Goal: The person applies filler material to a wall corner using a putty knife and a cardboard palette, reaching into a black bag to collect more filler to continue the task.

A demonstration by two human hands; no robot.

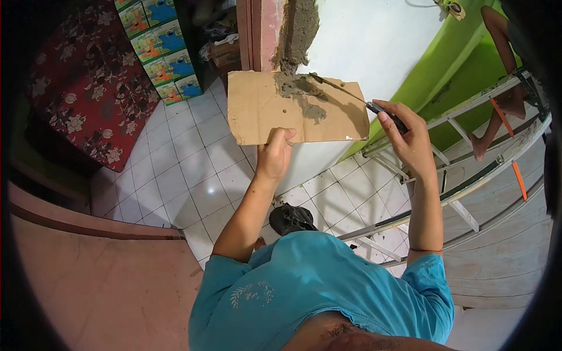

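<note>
A flat sheet of brown cardboard (pixel 252 108) is held out by my left hand (pixel 274 157); the thumb lies on top at its near edge and the fingers are hidden below. Wet grey mortar (pixel 295 86) is smeared across its far middle part, with a smaller patch nearby. My right hand (pixel 410 137) is closed around the black handle of a long, thin metal tool (pixel 346 90). The tool slants over the cardboard, its mortar-dirtied tip near the far edge. Just beyond the cardboard, a rough strip of grey mortar (pixel 300 35) runs along the wall between pink and white surfaces.
A metal ladder (pixel 462 216) lies across the right side, with another person's bare legs (pixel 497 123) beside it. A black plastic bag (pixel 291 219) rests on the white floor tiles (pixel 181 134). Stacked green cartons (pixel 164 50) and a red floral mattress (pixel 88 76) stand at left.
</note>
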